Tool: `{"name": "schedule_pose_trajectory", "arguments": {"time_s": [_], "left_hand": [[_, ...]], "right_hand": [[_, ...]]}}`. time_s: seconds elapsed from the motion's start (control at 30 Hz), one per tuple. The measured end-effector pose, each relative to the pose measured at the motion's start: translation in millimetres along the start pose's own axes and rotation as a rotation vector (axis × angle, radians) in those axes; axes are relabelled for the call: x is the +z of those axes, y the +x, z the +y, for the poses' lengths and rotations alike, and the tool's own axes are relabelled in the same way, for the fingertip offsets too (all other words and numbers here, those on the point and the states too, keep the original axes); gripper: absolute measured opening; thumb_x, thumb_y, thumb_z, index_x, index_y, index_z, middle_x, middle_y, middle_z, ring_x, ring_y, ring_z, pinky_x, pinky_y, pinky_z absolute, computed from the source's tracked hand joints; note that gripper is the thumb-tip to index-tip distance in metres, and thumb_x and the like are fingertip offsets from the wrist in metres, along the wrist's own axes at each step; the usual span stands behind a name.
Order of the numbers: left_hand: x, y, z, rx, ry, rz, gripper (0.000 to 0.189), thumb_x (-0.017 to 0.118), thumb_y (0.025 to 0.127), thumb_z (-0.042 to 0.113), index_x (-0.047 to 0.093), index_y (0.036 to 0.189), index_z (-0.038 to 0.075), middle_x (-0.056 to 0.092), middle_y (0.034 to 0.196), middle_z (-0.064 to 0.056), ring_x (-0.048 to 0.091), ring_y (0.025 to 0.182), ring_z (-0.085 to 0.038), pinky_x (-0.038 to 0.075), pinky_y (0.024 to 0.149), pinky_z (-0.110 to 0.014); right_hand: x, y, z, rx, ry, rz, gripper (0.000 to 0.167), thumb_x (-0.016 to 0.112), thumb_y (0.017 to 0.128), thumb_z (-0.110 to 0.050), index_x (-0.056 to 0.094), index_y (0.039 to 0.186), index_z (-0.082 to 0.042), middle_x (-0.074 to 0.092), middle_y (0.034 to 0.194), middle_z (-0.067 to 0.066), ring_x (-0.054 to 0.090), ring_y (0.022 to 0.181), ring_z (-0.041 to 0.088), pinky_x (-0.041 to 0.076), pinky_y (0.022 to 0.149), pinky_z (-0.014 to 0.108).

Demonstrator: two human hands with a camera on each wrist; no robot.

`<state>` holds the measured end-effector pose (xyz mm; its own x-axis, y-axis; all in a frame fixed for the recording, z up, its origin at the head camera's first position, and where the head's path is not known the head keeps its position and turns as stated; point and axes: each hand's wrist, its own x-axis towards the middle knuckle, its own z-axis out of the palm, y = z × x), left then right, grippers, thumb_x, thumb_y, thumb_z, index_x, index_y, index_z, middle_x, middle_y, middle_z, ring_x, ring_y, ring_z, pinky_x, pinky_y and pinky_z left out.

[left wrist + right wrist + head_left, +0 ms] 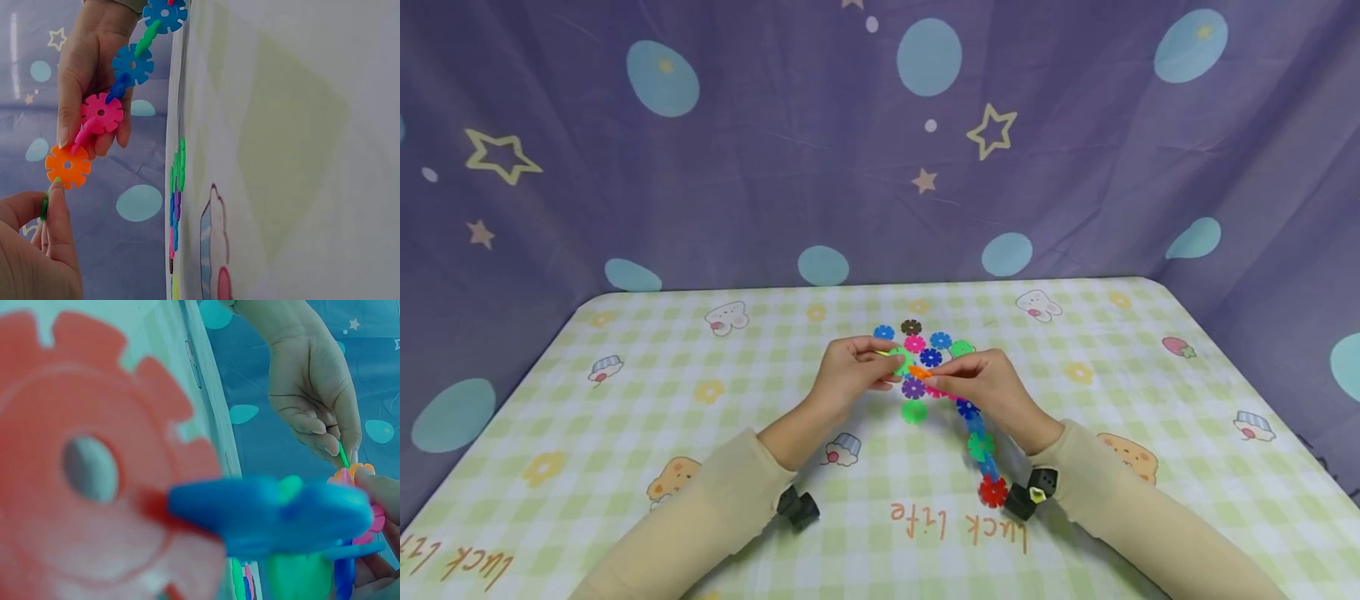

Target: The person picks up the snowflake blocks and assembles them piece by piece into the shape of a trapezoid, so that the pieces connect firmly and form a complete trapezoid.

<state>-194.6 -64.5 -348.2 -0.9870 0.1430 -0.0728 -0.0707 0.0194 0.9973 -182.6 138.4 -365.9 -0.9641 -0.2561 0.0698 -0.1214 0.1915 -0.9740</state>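
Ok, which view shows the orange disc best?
The left wrist view: there the orange disc faces the camera, with its centre hole and notches visible. The head view shows it small and tilted; the right wrist view shows only part, the rest covered by the right hand.

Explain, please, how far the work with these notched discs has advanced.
Looks done: a chain of interlocked discs runs from the orange disc to the red disc. In hand: the right hand holds the chain while the left hand pinches a green disc at the orange disc's edge; whether it is slotted is unclear. Probably left: the unattached brown disc and purple disc, among others, flat on the tablecloth.
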Motion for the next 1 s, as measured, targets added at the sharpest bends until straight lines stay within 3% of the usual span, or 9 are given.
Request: {"name": "schedule_pose_trajectory", "arguments": {"time_s": [0.33, 0.53, 0.7, 1.0], "left_hand": [[6.7, -0.5, -4.0, 0.020, -0.026, 0.021, 0.018, 0.068, 0.084, 0.001, 0.066, 0.100, -0.007, 0.070, 0.078, -0.009, 0.067, 0.061, -0.012, 0.056, 0.059, -0.026], [9.0, -4.4, -3.5, 0.067, -0.059, -0.016, 0.014, 0.068, 0.083, -0.001, 0.066, 0.096, -0.006, 0.069, 0.075, -0.008, 0.067, 0.060, -0.012, 0.056, 0.059, -0.026], [11.8, -2.7, -5.1, 0.014, -0.068, 0.009, 0.017, 0.068, 0.083, -0.003, 0.066, 0.099, -0.008, 0.068, 0.074, -0.007, 0.066, 0.059, -0.011, 0.056, 0.058, -0.026], [11.0, 1.7, -4.8, -0.006, -0.066, 0.009, 0.021, 0.067, 0.084, -0.001, 0.067, 0.104, -0.006, 0.069, 0.078, -0.006, 0.067, 0.062, -0.012, 0.057, 0.062, -0.027]], "right_hand": [[-1.0, 0.8, 1.2, -0.026, -0.032, 0.026, 0.022, 0.076, 0.080, -0.015, 0.073, 0.091, 0.005, 0.071, 0.083, 0.013, 0.065, 0.071, 0.016, 0.054, 0.064, 0.035], [-3.0, -0.4, 0.6, -0.035, -0.031, 0.029, 0.020, 0.076, 0.080, -0.013, 0.074, 0.089, 0.004, 0.071, 0.082, 0.013, 0.066, 0.070, 0.016, 0.055, 0.064, 0.036], [-3.6, -1.6, -1.1, -0.047, -0.036, 0.021, 0.020, 0.076, 0.080, -0.014, 0.074, 0.089, 0.004, 0.071, 0.082, 0.014, 0.066, 0.070, 0.016, 0.054, 0.063, 0.037], [-2.9, -0.2, -0.3, -0.059, -0.008, 0.034, 0.021, 0.074, 0.081, -0.011, 0.072, 0.092, 0.008, 0.071, 0.084, 0.014, 0.067, 0.073, 0.018, 0.054, 0.066, 0.037]]}}
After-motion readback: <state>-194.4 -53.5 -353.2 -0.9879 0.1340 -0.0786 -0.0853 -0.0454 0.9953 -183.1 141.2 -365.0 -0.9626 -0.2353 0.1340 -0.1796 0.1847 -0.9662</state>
